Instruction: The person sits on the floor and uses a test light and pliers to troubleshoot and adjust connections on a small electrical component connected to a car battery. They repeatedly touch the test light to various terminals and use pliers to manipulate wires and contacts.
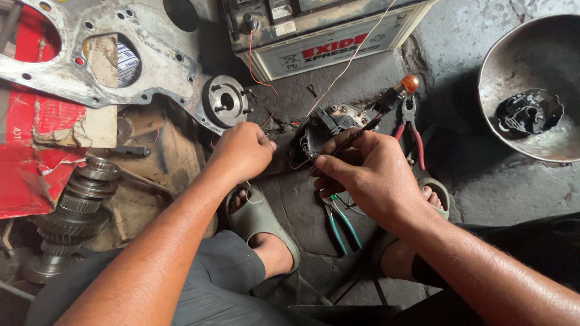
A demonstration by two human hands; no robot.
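Alternator part [323, 128], a dark, greasy housing with a grey metal fitting on top, is set on the concrete floor [374, 78] between the two hands, just in front of the white-cased battery [329, 36]. At the far left a stack of worn gears [75, 208] is seen beside red cardboard [27, 175], and above it a large grey metal plate [130, 57] with a round flanged hub [225, 101] is laid. The left hand [241, 151] is closed into a fist just left of the part, pressed against its edge; what is pinched inside cannot be told, though thin orange wires [261, 66] are run from the battery down towards it. The right hand [368, 175] is clamped on a thin dark probe [356, 136], whose tip is laid on the part; the probe's far end carries a small orange bulb [409, 83]. Red-handled pliers [412, 136] lie just beyond it, teal-handled pliers [343, 226] under the wrist. At the far right a metal bowl [519, 54] holding a black round component [530, 111] is set well apart. An electrical check with the test lamp is judged to be in hand; steady contact at both points and a look at the bulb would be called for next.
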